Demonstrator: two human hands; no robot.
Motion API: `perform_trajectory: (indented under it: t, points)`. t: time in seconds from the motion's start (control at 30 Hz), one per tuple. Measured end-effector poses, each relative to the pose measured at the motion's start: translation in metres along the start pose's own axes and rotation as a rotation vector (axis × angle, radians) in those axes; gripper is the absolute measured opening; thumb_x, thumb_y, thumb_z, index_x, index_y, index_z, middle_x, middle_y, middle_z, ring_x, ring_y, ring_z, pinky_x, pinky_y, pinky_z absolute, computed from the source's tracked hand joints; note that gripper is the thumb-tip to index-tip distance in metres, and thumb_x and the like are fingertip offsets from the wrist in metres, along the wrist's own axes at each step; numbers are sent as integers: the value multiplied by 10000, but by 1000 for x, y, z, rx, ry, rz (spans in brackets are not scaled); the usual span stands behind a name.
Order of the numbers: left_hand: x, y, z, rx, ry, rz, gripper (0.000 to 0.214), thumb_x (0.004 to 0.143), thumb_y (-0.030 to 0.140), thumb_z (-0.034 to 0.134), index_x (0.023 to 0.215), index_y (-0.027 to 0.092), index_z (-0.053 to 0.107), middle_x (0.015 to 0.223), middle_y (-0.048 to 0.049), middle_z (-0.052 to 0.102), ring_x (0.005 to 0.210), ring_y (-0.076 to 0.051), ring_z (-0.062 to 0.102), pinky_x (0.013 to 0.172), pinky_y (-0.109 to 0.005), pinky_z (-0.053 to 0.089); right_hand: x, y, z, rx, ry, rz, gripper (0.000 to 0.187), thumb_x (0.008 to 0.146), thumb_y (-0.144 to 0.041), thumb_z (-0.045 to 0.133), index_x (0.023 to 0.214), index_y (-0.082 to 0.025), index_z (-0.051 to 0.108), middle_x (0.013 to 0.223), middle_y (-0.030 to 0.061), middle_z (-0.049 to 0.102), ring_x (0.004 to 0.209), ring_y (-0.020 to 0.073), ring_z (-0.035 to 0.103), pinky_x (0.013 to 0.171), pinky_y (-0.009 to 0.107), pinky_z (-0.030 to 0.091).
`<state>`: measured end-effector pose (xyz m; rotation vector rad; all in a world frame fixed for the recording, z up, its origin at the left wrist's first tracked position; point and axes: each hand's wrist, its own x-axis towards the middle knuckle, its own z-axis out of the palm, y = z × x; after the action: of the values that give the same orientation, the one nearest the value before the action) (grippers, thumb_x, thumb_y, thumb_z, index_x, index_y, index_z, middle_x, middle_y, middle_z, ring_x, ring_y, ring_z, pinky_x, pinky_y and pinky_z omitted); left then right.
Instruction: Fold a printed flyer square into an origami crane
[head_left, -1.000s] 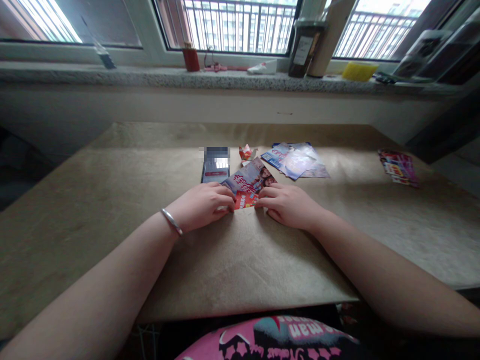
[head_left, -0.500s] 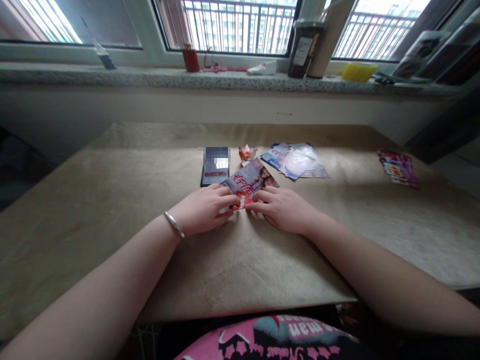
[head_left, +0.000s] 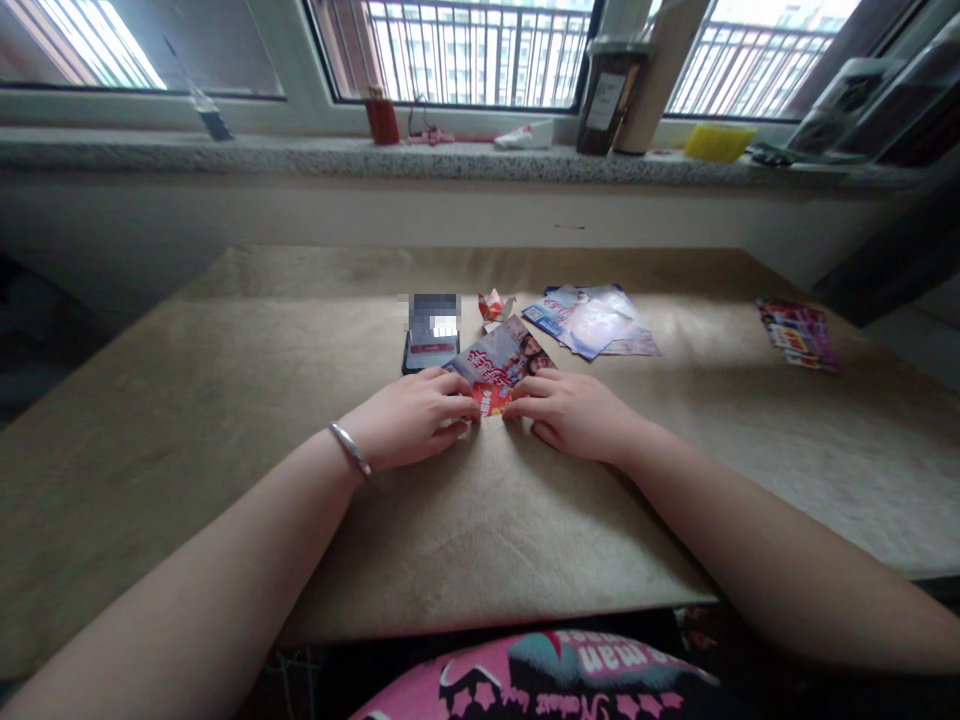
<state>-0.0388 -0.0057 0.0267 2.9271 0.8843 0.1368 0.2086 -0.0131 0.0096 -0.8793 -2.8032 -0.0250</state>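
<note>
A glossy printed sheet of paper (head_left: 499, 355) lies turned cornerwise on the table in front of me, its near end folded up to show a red part with lettering. My left hand (head_left: 420, 415), a silver bangle on its wrist, pinches the left end of the near fold. At the right end of the same fold, my right hand (head_left: 570, 412) has its fingers and thumb closed on the paper. The undersides of my fingertips are hidden. Just beyond the sheet sits a small folded paper piece (head_left: 493, 308) in red and white.
A phone (head_left: 431, 345) with a partly blurred screen lies left of the sheet. Several printed sheets (head_left: 592, 322) are spread to the right, and a colourful stack (head_left: 796, 335) lies far right on the table (head_left: 225, 400). A stone windowsill (head_left: 300, 155) holds a dark container (head_left: 609, 100) and a yellow sponge-like block (head_left: 718, 142).
My right fingers have shifted slightly right along the near fold, so more of the red part shows between my hands. My left hand is almost in the same place.
</note>
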Motion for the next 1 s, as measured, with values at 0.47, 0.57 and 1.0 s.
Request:
perform_trajectory:
  t: [0.47, 0.57, 1.0]
  points:
    - [-1, -2, -3, -105, 5, -5, 196, 869, 235, 481, 930, 186, 660, 1066, -61, 613, 973, -187, 554, 894, -334, 458, -12, 12, -8, -12, 50, 116, 278, 791, -129, 477, 841, -251, 722, 941, 17, 692, 841, 158, 622, 671, 253, 428]
    - [-1, -1, -2, -113, 19, -16, 189, 863, 221, 479, 908, 182, 658, 1047, -60, 616, 964, -184, 552, 883, -328, 459, -14, 15, -10, 9, 14, 168, 276, 789, -131, 477, 818, -255, 722, 913, 5, 689, 799, 147, 622, 661, 249, 420]
    - [0, -2, 3, -62, 43, -30, 157, 857, 252, 488, 908, 175, 615, 1056, -66, 594, 983, -198, 527, 887, -340, 447, -24, 29, -20, 26, -100, 289, 285, 769, -129, 460, 764, -229, 728, 874, 9, 693, 714, 135, 612, 651, 252, 402]
